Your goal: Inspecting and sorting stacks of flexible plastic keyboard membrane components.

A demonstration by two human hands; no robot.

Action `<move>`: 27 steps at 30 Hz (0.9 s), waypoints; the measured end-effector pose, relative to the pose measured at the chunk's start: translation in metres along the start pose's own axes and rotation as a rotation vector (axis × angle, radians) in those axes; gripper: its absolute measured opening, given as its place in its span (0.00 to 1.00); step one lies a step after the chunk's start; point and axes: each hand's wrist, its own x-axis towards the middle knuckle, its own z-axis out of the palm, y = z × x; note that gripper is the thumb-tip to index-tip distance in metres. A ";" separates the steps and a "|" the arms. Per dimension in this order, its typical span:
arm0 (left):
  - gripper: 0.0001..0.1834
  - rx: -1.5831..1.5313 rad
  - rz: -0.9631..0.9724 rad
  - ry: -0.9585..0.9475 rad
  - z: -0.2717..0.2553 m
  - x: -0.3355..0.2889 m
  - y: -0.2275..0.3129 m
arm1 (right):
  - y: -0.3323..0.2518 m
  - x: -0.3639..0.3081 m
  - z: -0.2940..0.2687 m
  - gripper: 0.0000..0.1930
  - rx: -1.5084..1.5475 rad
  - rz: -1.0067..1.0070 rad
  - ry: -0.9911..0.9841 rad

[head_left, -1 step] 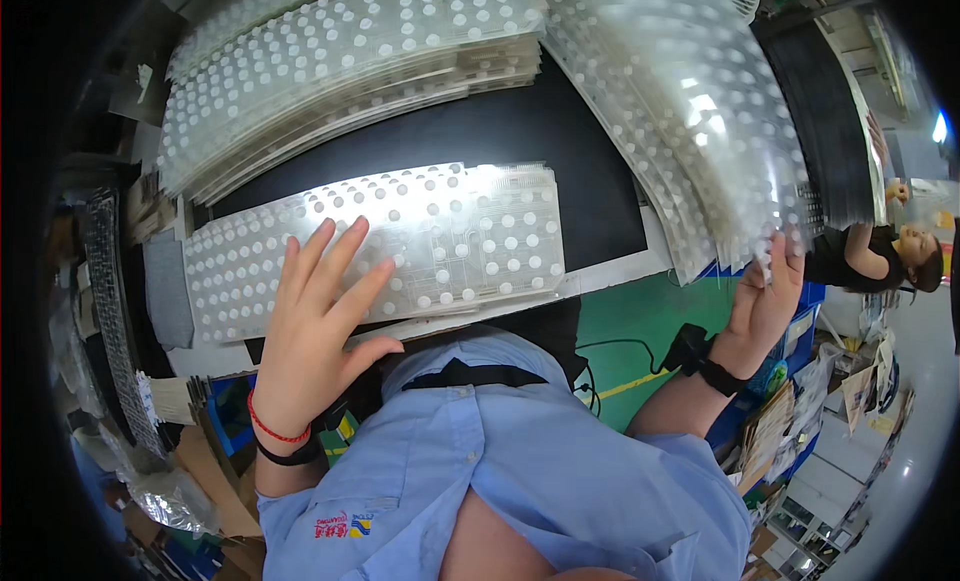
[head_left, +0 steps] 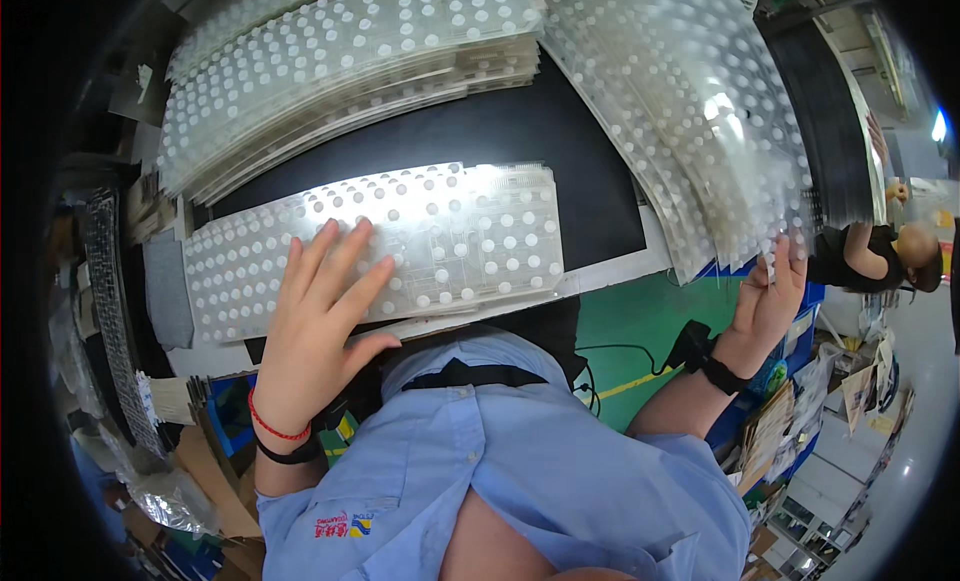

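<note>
A small pile of clear keyboard membranes, patterned with white dots and fine traces, lies on the black mat close to my body. My left hand is spread over the pile's left half, fingers apart, nothing gripped. At the right, my right hand pinches the near end of a dotted membrane. That membrane bows upward, glossy with reflected light, above a stack of similar membranes. The far end of the held membrane overlaps the stack, so I cannot tell where it lies free.
Tall stacks of dotted membranes stand along the far left of the black mat. A grey cloth lies at the left edge. Dark sheets stand beyond the right stack, near another person. Green floor shows below the table edge.
The bowed membrane in my right hand has shifted slightly, and its bright reflections have moved. My left hand stays almost in place.
</note>
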 end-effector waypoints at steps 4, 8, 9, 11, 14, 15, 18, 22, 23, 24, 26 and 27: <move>0.30 0.065 -0.003 -0.019 0.000 -0.001 -0.001 | 0.008 0.014 -0.025 0.13 -0.100 -0.058 0.119; 0.26 0.041 -0.005 -0.023 -0.002 -0.001 0.000 | 0.013 0.011 -0.006 0.16 -0.372 -0.237 0.299; 0.26 0.044 -0.008 -0.025 -0.002 -0.001 0.000 | 0.013 0.006 0.008 0.17 -0.591 -0.430 0.464; 0.25 -0.016 -0.002 -0.037 -0.002 -0.004 -0.001 | 0.010 -0.013 0.036 0.17 -0.688 -0.527 0.413; 0.24 -0.031 0.022 -0.039 0.000 -0.008 -0.005 | 0.010 -0.052 0.074 0.14 -0.589 -0.283 -0.014; 0.24 -0.030 0.021 -0.044 0.001 -0.009 -0.005 | 0.013 -0.065 0.087 0.14 -0.420 -0.039 -0.222; 0.26 -0.083 0.043 -0.059 0.004 -0.010 -0.003 | 0.035 -0.075 0.111 0.12 -0.452 0.440 -0.618; 0.27 -0.109 0.048 -0.106 0.011 -0.008 0.004 | 0.043 -0.078 0.120 0.11 -0.317 0.478 -0.595; 0.27 -0.113 0.045 -0.102 0.012 -0.009 0.004 | 0.044 -0.078 0.120 0.11 -0.236 0.499 -0.572; 0.27 -0.122 0.044 -0.099 0.013 -0.009 0.004 | 0.043 -0.078 0.122 0.11 -0.239 0.503 -0.571; 0.27 -0.111 0.038 -0.087 0.014 -0.010 0.004 | 0.042 -0.076 0.129 0.13 -0.353 0.547 -0.615; 0.26 -0.098 0.035 -0.070 0.015 -0.009 0.004 | 0.044 -0.076 0.129 0.13 -0.358 0.549 -0.613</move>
